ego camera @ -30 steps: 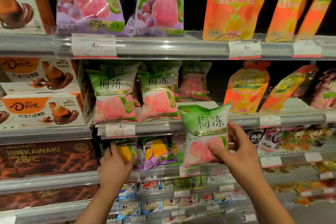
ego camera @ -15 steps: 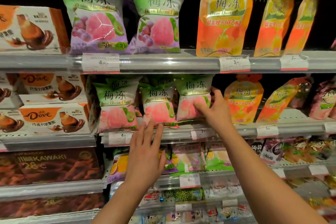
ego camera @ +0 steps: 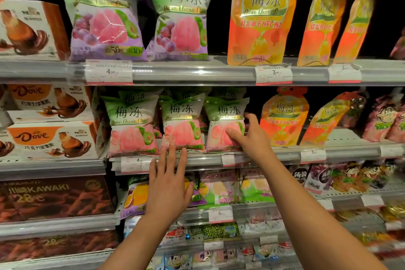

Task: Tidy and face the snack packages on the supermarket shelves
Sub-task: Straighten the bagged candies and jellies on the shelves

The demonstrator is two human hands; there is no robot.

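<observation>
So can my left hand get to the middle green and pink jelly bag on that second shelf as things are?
Probably yes. The left hand is open, its fingertips already at the lower edge of the middle green and pink jelly bag, with nothing between them. The right hand is on the neighbouring bag, out of the way.

Three green-pink bags [ego camera: 182,123], two hands [ego camera: 168,184]

Pack shelved, left hand up
Green-pink pack [ego camera: 225,123] went from mid-air to upright at the middle shelf's [ego camera: 285,155] front edge, third in row, right hand [ego camera: 252,136] gripping it; left hand [ego camera: 168,184] rose, fingertips touching the middle pack [ego camera: 180,123].
</observation>
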